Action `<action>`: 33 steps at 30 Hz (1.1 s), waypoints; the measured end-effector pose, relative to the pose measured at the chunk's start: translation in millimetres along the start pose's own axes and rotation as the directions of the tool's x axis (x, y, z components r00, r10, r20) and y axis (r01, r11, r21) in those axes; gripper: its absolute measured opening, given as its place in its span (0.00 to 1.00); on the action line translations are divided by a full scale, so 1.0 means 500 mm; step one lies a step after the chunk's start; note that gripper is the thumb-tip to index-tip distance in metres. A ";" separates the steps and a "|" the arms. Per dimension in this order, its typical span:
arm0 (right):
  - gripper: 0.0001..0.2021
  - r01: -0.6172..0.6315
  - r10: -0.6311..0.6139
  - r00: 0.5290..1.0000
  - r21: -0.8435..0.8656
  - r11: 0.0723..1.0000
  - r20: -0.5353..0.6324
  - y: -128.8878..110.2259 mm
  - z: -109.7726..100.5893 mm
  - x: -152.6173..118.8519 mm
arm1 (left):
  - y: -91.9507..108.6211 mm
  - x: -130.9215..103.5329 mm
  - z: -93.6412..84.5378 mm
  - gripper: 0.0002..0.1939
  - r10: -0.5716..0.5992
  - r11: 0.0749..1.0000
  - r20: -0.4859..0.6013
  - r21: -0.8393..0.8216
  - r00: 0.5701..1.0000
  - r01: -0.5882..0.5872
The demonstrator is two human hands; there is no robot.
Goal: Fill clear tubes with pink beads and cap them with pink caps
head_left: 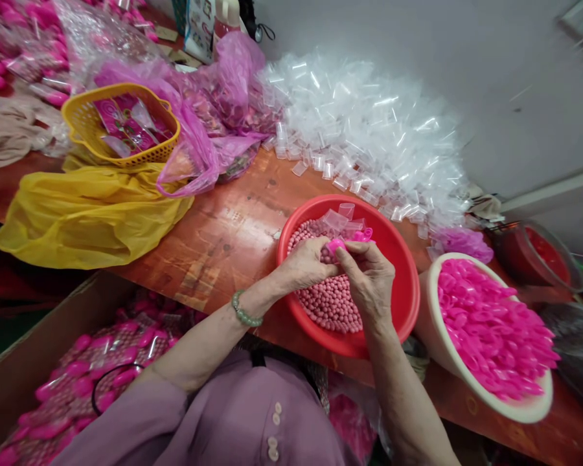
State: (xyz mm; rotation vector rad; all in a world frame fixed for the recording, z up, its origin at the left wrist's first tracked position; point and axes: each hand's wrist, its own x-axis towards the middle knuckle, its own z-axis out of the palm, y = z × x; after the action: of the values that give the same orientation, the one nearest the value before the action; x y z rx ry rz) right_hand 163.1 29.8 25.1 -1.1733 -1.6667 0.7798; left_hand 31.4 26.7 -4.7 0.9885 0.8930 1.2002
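Both hands meet over a red basin [408, 310] that holds small round pink beads [328, 304]. Between their fingertips is a bright pink plastic cap [337, 245]. My left hand [307, 264], with a green bead bracelet on the wrist, is closed around the cap's near side; whether a clear tube is also in its grip is hidden. My right hand [372, 275] pinches at the cap with thumb and fingers. Just beyond the fingers, several clear plastic tubes [337, 220] and another pink plastic piece [363, 234] lie in the basin.
Clear tubes [369, 123] form a large heap along the wall. A white tub [434, 323] of pink plastic pieces [490, 330] stands at right. On the left are a yellow basket [72, 123], a yellow bag [87, 217] and a purple bag [194, 155]. Below, a cardboard box [53, 323] contains filled tubes.
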 end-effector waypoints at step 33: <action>0.36 0.670 -0.550 0.737 -0.538 0.512 0.393 0.036 -0.019 0.016 | 0.039 -0.005 -0.019 0.22 -0.112 0.907 0.299 -0.360 0.948 0.221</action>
State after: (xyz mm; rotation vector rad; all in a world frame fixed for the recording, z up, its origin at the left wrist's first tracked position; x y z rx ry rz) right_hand 177.3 43.5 15.6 -0.8179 -2.4143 -0.2190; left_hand 15.8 27.0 10.6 0.7125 0.4826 1.0129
